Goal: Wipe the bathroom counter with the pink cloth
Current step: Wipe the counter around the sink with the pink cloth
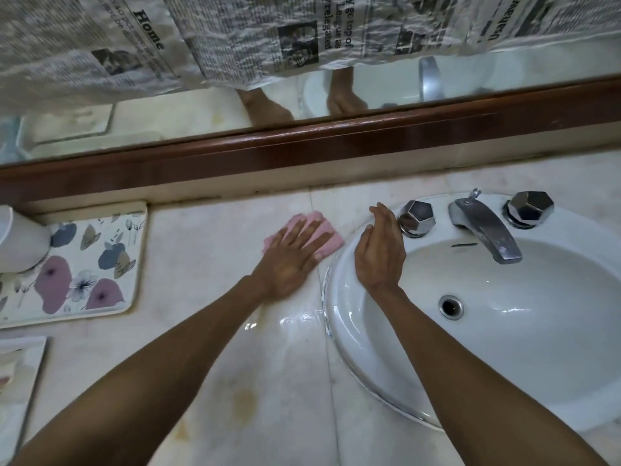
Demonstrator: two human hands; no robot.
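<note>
My left hand (289,260) presses flat, fingers straight, on the pink cloth (322,237) lying on the surface (208,264) just beside the sink (339,297); my right hand (379,253) rests relaxed on its rim.

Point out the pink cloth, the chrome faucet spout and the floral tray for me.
Pink folded cloth (331,245): head view, exposed right corner.
Chrome faucet spout (485,230): head view, middle of the spout's top.
Floral rectangular tray (97,264): head view, bare patterned middle.
</note>
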